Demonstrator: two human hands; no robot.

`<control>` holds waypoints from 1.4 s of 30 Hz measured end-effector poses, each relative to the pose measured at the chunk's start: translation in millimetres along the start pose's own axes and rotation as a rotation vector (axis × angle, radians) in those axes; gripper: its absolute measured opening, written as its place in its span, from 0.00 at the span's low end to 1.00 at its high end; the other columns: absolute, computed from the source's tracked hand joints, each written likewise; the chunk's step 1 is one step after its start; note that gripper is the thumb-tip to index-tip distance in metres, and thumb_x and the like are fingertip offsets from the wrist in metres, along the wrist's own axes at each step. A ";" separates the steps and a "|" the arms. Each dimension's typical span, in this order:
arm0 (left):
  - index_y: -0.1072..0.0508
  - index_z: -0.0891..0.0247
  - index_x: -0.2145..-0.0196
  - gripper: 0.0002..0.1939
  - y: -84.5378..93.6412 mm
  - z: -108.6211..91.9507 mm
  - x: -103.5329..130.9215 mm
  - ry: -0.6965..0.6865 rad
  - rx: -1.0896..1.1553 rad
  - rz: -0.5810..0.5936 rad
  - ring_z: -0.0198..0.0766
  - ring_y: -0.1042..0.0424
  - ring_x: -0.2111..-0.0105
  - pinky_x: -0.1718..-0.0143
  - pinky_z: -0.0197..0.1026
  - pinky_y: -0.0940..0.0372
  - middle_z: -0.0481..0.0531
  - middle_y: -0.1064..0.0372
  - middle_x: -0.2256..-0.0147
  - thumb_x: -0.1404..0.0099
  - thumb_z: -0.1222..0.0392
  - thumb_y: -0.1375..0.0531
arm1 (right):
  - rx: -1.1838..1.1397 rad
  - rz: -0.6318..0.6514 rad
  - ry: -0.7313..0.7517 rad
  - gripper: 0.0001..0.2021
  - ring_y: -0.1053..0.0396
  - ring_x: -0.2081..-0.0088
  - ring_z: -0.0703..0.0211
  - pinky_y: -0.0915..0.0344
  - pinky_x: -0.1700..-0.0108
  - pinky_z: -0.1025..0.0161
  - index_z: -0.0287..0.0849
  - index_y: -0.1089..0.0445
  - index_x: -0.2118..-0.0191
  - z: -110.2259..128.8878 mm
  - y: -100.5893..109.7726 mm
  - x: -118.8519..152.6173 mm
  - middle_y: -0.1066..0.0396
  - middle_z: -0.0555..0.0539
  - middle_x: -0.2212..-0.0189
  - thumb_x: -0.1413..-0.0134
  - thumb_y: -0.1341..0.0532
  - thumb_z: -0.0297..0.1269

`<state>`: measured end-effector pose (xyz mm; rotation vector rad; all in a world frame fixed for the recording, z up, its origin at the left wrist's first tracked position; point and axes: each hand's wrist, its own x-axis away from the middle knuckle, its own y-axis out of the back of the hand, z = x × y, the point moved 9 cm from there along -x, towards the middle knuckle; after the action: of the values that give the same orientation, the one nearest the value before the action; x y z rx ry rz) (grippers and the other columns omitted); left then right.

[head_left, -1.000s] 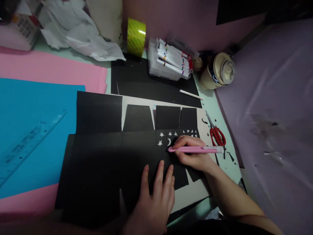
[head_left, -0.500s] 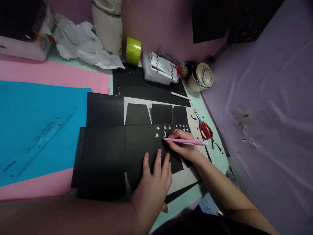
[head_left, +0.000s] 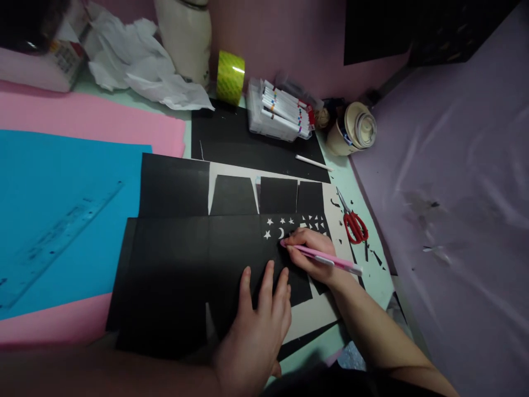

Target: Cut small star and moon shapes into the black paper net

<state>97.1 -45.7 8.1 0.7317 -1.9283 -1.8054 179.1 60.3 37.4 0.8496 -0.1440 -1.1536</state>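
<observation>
one black card: lay over a pale board. left hand: open, spread across card. right hand: gripped pink pen-like tool, tip near moon cut-out. steady card, short strokes seemed advisable.

Dim, uneven light, white glint on tape roll, deep shadow low on black card, soft, stretched frame edges

Pen in right hand: pink. Card under left hand: black, white stars, crescent, triangles. Sheet left of same hand: blue. Scissors right of right hand: red-handled.
</observation>
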 end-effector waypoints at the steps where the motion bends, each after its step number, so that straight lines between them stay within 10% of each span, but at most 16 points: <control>1: 0.32 0.56 0.40 0.54 -0.1 0.0 0.2 -0.004 -0.001 -0.004 0.71 0.54 0.36 0.44 0.75 0.50 0.62 0.47 0.35 0.59 0.23 0.38 | -0.004 -0.005 -0.002 0.05 0.28 0.67 0.60 0.31 0.64 0.62 0.44 0.29 0.61 0.2 0.7 -0.4 0.24 0.47 0.68 0.42 0.40 0.28; 19: 0.50 0.64 0.32 0.55 -4.7 7.5 -4.7 -0.042 0.088 0.445 0.69 0.65 0.33 0.40 0.77 0.56 0.64 0.67 0.32 0.47 0.28 0.40 | -0.022 -0.053 -0.269 0.03 0.29 0.69 0.61 0.35 0.67 0.65 0.43 0.29 0.65 -11.0 -0.9 8.0 0.26 0.49 0.70 0.42 0.40 0.35; 27: 0.43 0.69 0.35 0.49 13.9 16.8 -0.9 -0.013 0.137 0.229 0.64 0.59 0.33 0.37 0.70 0.62 0.64 0.55 0.33 0.42 0.31 0.43 | -0.088 -0.077 -0.192 0.05 0.34 0.70 0.61 0.39 0.67 0.65 0.42 0.31 0.68 -8.2 0.4 3.0 0.30 0.51 0.72 0.44 0.40 0.37; 32: 0.28 0.59 0.47 0.25 39.2 56.2 -22.3 0.016 0.238 0.107 0.47 0.32 0.45 0.44 0.48 0.39 0.55 0.30 0.45 0.29 0.43 0.53 | -0.125 -0.098 -0.142 0.05 0.37 0.71 0.62 0.41 0.68 0.65 0.42 0.32 0.70 -3.6 -0.3 2.2 0.32 0.52 0.74 0.47 0.39 0.37; 36: 0.41 0.66 0.37 0.34 47.3 92.7 -35.8 0.133 0.138 -0.021 0.51 0.47 0.35 0.37 0.51 0.50 0.63 0.46 0.35 0.34 0.43 0.46 | -0.098 -0.134 -0.093 0.06 0.36 0.72 0.62 0.40 0.67 0.64 0.42 0.32 0.71 3.6 0.7 4.5 0.31 0.51 0.74 0.48 0.40 0.38; 42: 0.46 0.66 0.34 0.41 14.3 101.7 -40.7 0.145 0.098 0.026 0.49 0.58 0.32 0.34 0.52 0.62 0.62 0.57 0.32 0.34 0.35 0.51 | -0.091 -0.155 -0.101 0.07 0.34 0.70 0.61 0.39 0.66 0.64 0.42 0.31 0.69 -3.4 -0.1 7.8 0.30 0.50 0.72 0.46 0.40 0.39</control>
<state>65.2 59.8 16.0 0.8412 -1.9330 -1.6051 184.2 55.4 32.6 0.7323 -0.1093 -1.3393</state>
